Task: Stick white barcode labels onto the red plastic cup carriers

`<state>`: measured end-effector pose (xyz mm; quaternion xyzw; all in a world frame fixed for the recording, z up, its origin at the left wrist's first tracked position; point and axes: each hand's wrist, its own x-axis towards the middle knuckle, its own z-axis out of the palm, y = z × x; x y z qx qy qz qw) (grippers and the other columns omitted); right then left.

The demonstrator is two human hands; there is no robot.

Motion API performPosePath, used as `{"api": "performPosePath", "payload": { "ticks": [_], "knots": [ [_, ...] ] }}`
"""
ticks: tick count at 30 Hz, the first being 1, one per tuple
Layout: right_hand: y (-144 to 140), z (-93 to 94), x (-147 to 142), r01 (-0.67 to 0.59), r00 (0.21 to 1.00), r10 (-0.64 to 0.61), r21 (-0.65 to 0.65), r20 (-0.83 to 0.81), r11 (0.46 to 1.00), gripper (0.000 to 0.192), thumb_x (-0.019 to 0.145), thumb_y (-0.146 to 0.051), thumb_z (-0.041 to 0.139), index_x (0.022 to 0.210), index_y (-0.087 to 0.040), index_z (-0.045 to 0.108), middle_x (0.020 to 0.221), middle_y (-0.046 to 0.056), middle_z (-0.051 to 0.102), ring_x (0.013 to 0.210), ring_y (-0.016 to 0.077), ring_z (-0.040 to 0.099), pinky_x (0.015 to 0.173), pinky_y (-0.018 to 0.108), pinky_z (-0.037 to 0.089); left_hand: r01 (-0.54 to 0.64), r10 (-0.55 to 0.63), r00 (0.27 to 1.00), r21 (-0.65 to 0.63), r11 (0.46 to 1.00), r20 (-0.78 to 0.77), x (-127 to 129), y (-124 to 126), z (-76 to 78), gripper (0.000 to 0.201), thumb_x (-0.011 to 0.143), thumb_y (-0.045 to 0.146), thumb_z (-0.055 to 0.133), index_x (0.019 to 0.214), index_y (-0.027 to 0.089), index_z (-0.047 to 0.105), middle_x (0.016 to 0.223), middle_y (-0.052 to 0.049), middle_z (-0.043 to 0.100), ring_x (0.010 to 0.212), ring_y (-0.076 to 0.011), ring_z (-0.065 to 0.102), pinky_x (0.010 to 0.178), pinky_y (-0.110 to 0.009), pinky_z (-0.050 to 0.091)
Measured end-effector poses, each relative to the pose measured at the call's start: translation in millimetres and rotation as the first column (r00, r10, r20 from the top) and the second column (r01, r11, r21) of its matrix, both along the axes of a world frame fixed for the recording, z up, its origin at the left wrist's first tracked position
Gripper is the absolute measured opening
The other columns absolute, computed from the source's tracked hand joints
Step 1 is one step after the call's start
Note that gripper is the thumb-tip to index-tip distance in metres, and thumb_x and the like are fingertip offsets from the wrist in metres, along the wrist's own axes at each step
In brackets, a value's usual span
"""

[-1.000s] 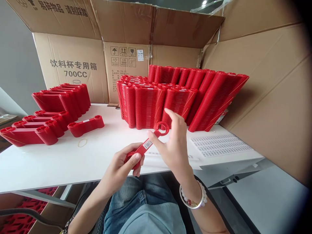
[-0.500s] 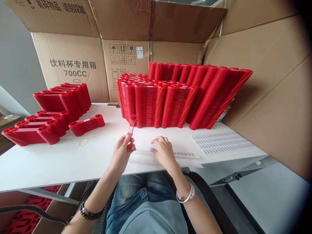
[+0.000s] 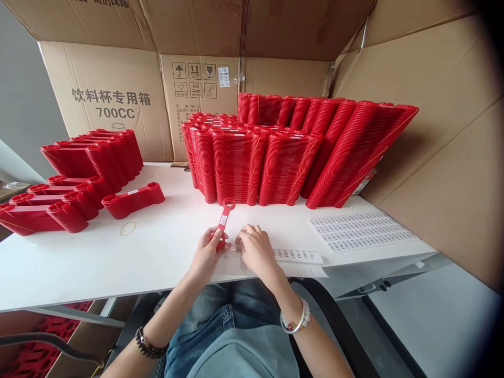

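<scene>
My left hand (image 3: 207, 251) grips one end of a flat red plastic cup carrier (image 3: 223, 220) that bears a white barcode label; its ring end points away from me, just above the white table (image 3: 79, 262). My right hand (image 3: 255, 248) rests with curled fingers on a strip of white labels (image 3: 293, 255) lying on the table, fingertips at the strip's left end beside the carrier. Tall stacks of the same red carriers (image 3: 283, 152) stand right behind both hands.
Lower stacks of red carriers (image 3: 74, 178) and a short stack (image 3: 132, 199) sit at the left, with a rubber band (image 3: 127, 228) in front. A sheet of labels (image 3: 360, 231) lies at the right. Cardboard boxes (image 3: 114, 100) wall the back and right.
My right hand let go of the carrier and dropped onto the label strip. My left hand carried the carrier down toward the table, then right, next to the right hand.
</scene>
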<state>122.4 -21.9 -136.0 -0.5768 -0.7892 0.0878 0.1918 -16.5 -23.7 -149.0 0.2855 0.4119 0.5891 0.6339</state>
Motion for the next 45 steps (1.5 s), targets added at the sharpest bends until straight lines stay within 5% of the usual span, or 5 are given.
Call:
{"api": "performPosePath", "payload": {
  "ticks": [6,11,33,38,45],
  "knots": [
    [2.5,-1.3,11.2,0.047,0.987,-0.028,0.117,-0.158,0.992,0.015,0.082,-0.009,0.063,0.074,-0.021,0.063,0.089,0.004,0.066,0.09,0.0228,0.06,0.08,0.035,0.048,0.005,-0.005,1.0,-0.016,1.0,-0.006,-2.7,-1.2,0.9,0.052,0.055,0.049,0.088,0.084,0.015,0.059,0.07,0.004,0.061,0.056,-0.0059,0.055,0.071,-0.026,0.054],
    [-6.9,-0.7,24.5,0.354,0.87,-0.17,0.347,-0.462,0.869,0.048,0.096,-0.02,0.044,0.143,-0.017,0.031,0.133,0.018,0.053,0.121,0.0284,0.052,0.099,0.05,0.044,-0.011,0.011,1.0,-0.024,1.0,0.0,-2.3,-1.7,-0.1,0.051,0.056,0.05,0.087,0.082,0.016,0.06,0.071,0.004,0.06,0.058,-0.0053,0.053,0.074,-0.026,0.055],
    [-21.6,-8.3,15.9,-0.065,0.994,0.088,0.274,-0.071,0.96,0.085,0.083,0.004,0.041,0.156,-0.022,0.007,0.087,0.004,0.065,0.087,0.0227,0.061,0.096,0.049,0.049,-0.016,0.014,0.999,-0.046,0.999,-0.036,1.1,-2.5,-0.1,0.058,0.053,0.058,0.085,0.084,0.017,0.06,0.07,0.005,0.061,0.063,-0.008,0.056,0.074,-0.026,0.053],
    [-22.1,-6.6,31.9,0.247,0.933,-0.071,0.484,-0.353,0.839,0.09,0.091,-0.009,0.048,0.155,-0.027,-0.013,0.14,0.018,0.048,0.127,0.0319,0.05,0.1,0.056,0.048,-0.031,0.029,0.997,-0.028,0.999,-0.065,2.3,-1.4,-1.2,0.058,0.053,0.06,0.084,0.084,0.016,0.06,0.069,0.004,0.061,0.06,-0.0084,0.055,0.069,-0.027,0.051],
    [-22.7,-19.8,24.4,-0.06,0.986,0.09,0.213,-0.138,0.975,0.1,0.087,0.003,0.042,0.15,-0.033,-0.027,0.155,0.019,0.034,0.131,0.0302,0.051,0.101,0.055,0.049,-0.029,0.028,0.998,-0.017,0.999,-0.05,2.4,-1.9,1.9,0.057,0.052,0.059,0.085,0.082,0.016,0.06,0.069,0.004,0.06,0.059,-0.0076,0.054,0.068,-0.026,0.051]
  ]
}}
